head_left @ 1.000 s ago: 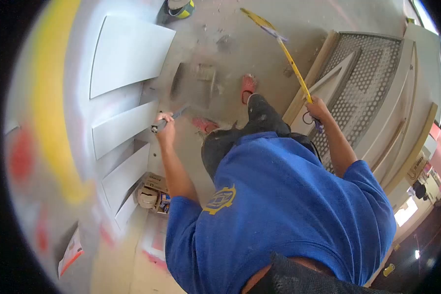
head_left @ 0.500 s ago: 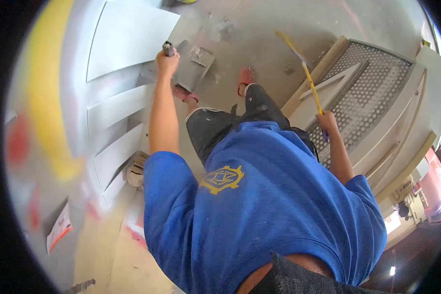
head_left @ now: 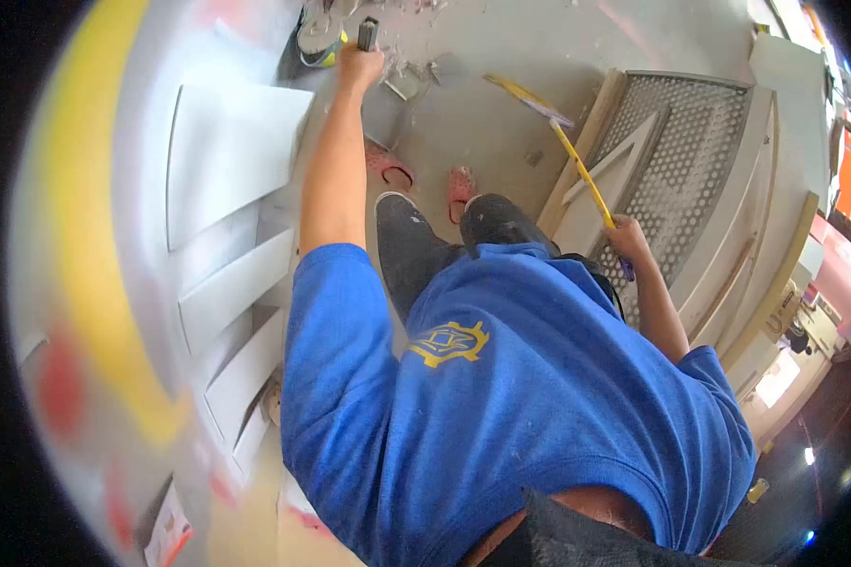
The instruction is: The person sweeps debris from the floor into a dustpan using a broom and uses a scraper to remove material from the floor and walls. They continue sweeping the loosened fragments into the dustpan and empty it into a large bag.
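Note:
My left hand [head_left: 357,68] is closed around the upright dark handle [head_left: 368,34] of a long-handled dustpan. Below, near my feet, the grey pan [head_left: 384,118] rests low by the floor, partly hidden by my forearm. My right hand [head_left: 626,238] grips a yellow broom [head_left: 584,175], its stick slanting away from me. The broom's yellow and purple head [head_left: 528,98] is down at the floor, to the right of the pan and apart from it.
White panels [head_left: 232,156] stand in a row on the left. A perforated metal panel [head_left: 695,142] with white boards lies along the right. Debris [head_left: 421,74] litters the floor ahead, near a grey and yellow-green object [head_left: 321,42]. My pink clogs [head_left: 460,189] stand between.
My left hand has moved forward and slightly right with the dustpan handle. The broom's head has shifted left, toward the pan. The view has turned a little.

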`<action>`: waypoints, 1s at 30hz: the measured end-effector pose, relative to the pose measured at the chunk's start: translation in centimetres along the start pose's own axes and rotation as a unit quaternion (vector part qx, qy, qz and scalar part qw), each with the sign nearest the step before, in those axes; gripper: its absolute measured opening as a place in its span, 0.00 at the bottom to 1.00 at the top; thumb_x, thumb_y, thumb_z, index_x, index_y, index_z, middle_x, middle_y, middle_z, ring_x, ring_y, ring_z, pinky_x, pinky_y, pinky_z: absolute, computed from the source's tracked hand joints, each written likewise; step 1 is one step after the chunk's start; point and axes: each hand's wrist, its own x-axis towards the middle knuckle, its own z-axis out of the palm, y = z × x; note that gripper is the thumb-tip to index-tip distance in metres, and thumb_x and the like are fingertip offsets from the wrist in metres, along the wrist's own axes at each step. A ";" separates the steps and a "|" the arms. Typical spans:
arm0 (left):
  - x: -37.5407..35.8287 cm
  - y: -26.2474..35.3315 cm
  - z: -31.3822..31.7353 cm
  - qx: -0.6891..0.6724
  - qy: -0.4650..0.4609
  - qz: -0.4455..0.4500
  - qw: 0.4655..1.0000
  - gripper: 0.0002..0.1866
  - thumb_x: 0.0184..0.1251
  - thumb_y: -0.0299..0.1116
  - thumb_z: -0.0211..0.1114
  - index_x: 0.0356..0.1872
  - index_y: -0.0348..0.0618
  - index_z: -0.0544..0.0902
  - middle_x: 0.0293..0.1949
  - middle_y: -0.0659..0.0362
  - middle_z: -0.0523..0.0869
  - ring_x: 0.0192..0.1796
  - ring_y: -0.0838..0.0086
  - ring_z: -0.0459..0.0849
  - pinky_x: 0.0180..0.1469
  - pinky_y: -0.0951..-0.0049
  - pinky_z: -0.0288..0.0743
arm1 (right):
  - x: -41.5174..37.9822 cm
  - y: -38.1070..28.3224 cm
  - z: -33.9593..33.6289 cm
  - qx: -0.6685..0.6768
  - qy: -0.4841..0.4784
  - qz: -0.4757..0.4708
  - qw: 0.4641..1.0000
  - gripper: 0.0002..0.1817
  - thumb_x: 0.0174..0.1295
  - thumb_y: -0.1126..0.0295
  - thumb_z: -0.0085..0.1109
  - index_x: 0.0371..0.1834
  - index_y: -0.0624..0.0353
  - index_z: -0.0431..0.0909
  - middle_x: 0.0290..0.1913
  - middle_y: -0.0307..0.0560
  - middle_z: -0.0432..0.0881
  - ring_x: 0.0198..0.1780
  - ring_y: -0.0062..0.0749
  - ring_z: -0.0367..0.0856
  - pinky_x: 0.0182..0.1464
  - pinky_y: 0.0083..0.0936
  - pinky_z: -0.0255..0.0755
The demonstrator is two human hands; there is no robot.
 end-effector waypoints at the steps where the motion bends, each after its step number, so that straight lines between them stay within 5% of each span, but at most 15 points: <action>1: 0.1 0.0 -0.8 -0.003 -0.009 -0.003 1.000 0.16 0.51 0.39 0.59 0.17 0.33 0.78 0.20 0.42 0.79 0.29 0.49 0.81 0.30 0.58 0.71 | 0.1 -1.1 0.0 0.030 0.002 -0.003 1.000 0.13 0.50 0.68 0.56 0.34 0.68 0.77 0.16 0.45 0.73 0.19 0.27 0.72 0.24 0.28 0.67; 4: 0.5 -4.4 -1.0 -0.061 -0.029 0.073 0.995 0.16 0.53 0.39 0.59 0.20 0.33 0.77 0.18 0.46 0.79 0.24 0.57 0.80 0.29 0.63 0.71 | 0.4 -4.3 -0.6 0.071 0.000 0.035 0.997 0.13 0.51 0.69 0.56 0.37 0.65 0.78 0.17 0.41 0.73 0.19 0.24 0.72 0.22 0.24 0.67; 6: -2.4 -1.0 -5.5 -0.024 -0.039 0.044 0.998 0.11 0.52 0.35 0.60 0.20 0.37 0.76 0.18 0.52 0.79 0.23 0.63 0.79 0.28 0.67 0.71 | 1.6 -7.3 -1.7 0.028 -0.030 0.114 0.993 0.13 0.52 0.69 0.55 0.40 0.64 0.78 0.19 0.41 0.74 0.20 0.23 0.72 0.22 0.21 0.67; 9: -4.6 -2.1 -6.2 -0.270 -0.040 0.003 0.962 0.04 0.50 0.20 0.54 0.23 0.41 0.73 0.22 0.59 0.77 0.24 0.73 0.76 0.28 0.73 0.71 | 8.2 -7.2 -3.9 0.138 0.021 0.050 0.989 0.14 0.53 0.64 0.55 0.34 0.66 0.79 0.18 0.43 0.75 0.20 0.27 0.73 0.23 0.28 0.67; 10: -5.4 -2.3 -6.1 -0.348 -0.040 -0.013 0.937 0.08 0.50 0.14 0.52 0.24 0.42 0.72 0.24 0.61 0.76 0.25 0.76 0.75 0.28 0.75 0.70 | 12.8 -5.5 -4.9 -0.162 0.024 -0.107 0.981 0.14 0.54 0.64 0.54 0.32 0.65 0.78 0.18 0.44 0.73 0.20 0.27 0.72 0.23 0.29 0.66; 11: -6.0 -2.2 -6.1 -0.324 -0.032 0.000 0.945 0.08 0.49 0.14 0.52 0.23 0.41 0.70 0.22 0.61 0.75 0.25 0.76 0.74 0.29 0.75 0.70 | 17.6 -4.3 -6.0 -0.442 0.024 -0.252 0.861 0.13 0.55 0.64 0.53 0.31 0.65 0.78 0.17 0.44 0.72 0.19 0.27 0.71 0.22 0.30 0.66; 13: -6.7 -0.6 -6.2 -0.246 -0.025 0.009 0.969 0.08 0.49 0.14 0.52 0.21 0.41 0.68 0.20 0.61 0.74 0.25 0.77 0.73 0.30 0.76 0.70 | 24.0 -8.2 -9.0 -0.193 0.062 -0.073 0.976 0.13 0.55 0.64 0.51 0.27 0.65 0.77 0.15 0.43 0.70 0.18 0.29 0.70 0.20 0.31 0.65; 15: -7.5 0.7 -5.8 -0.190 -0.012 -0.003 0.982 0.09 0.49 0.15 0.54 0.19 0.41 0.67 0.19 0.59 0.74 0.25 0.76 0.74 0.31 0.74 0.70 | 31.4 -13.5 -12.4 -0.009 0.075 0.073 0.994 0.12 0.55 0.66 0.49 0.24 0.64 0.77 0.15 0.44 0.69 0.17 0.30 0.70 0.19 0.33 0.64; 18: -7.2 3.3 -3.7 -0.055 0.029 0.044 0.997 0.09 0.48 0.15 0.54 0.18 0.42 0.67 0.18 0.57 0.74 0.27 0.71 0.76 0.32 0.71 0.71 | 51.1 -15.9 -14.1 0.024 0.065 0.024 0.997 0.12 0.53 0.67 0.49 0.20 0.64 0.75 0.13 0.44 0.71 0.14 0.33 0.70 0.15 0.34 0.62; 21: -7.6 2.5 0.3 -0.190 0.027 0.023 0.981 0.10 0.49 0.14 0.53 0.18 0.42 0.67 0.18 0.58 0.74 0.29 0.68 0.78 0.35 0.70 0.72 | 58.7 -23.4 -11.3 0.033 0.056 0.050 0.997 0.12 0.50 0.67 0.53 0.16 0.63 0.75 0.16 0.46 0.77 0.17 0.35 0.76 0.18 0.34 0.67; 22: -7.3 2.7 1.5 -0.189 0.024 -0.002 0.982 0.11 0.49 0.13 0.53 0.18 0.42 0.67 0.19 0.58 0.74 0.30 0.68 0.78 0.36 0.70 0.72 | 59.3 -24.9 -9.4 -0.148 0.014 -0.082 0.986 0.10 0.48 0.68 0.53 0.18 0.63 0.76 0.19 0.49 0.78 0.19 0.37 0.77 0.20 0.34 0.69; 23: -7.4 2.9 2.5 -0.191 0.020 -0.027 0.981 0.11 0.48 0.13 0.54 0.18 0.42 0.67 0.19 0.58 0.74 0.30 0.68 0.78 0.38 0.69 0.72 | 58.8 -26.1 -7.7 -0.321 -0.030 -0.209 0.923 0.09 0.47 0.69 0.53 0.19 0.64 0.77 0.21 0.51 0.79 0.21 0.40 0.78 0.22 0.34 0.70; 25: -9.0 3.3 3.4 -0.180 0.012 -0.064 0.982 0.11 0.48 0.12 0.54 0.19 0.42 0.66 0.19 0.58 0.74 0.32 0.68 0.79 0.40 0.69 0.72 | 54.9 -26.0 -5.9 -0.607 -0.124 -0.432 0.655 0.08 0.43 0.71 0.53 0.23 0.64 0.79 0.26 0.55 0.80 0.26 0.45 0.81 0.26 0.35 0.73; 28: -8.4 2.0 4.7 -0.171 0.036 -0.080 0.981 0.12 0.47 0.12 0.55 0.19 0.41 0.67 0.20 0.58 0.75 0.34 0.68 0.80 0.42 0.69 0.72 | 48.8 -21.3 -3.0 -0.329 -0.164 -0.233 0.900 0.14 0.47 0.69 0.52 0.37 0.64 0.76 0.29 0.60 0.80 0.30 0.51 0.79 0.32 0.39 0.73; 30: -9.7 1.6 4.7 -0.192 0.073 -0.140 0.969 0.12 0.47 0.11 0.56 0.19 0.41 0.67 0.20 0.58 0.75 0.35 0.68 0.80 0.43 0.69 0.72 | 42.7 -19.2 -4.8 -0.271 -0.158 -0.221 0.923 0.19 0.49 0.68 0.51 0.44 0.66 0.73 0.33 0.62 0.79 0.35 0.53 0.79 0.36 0.41 0.72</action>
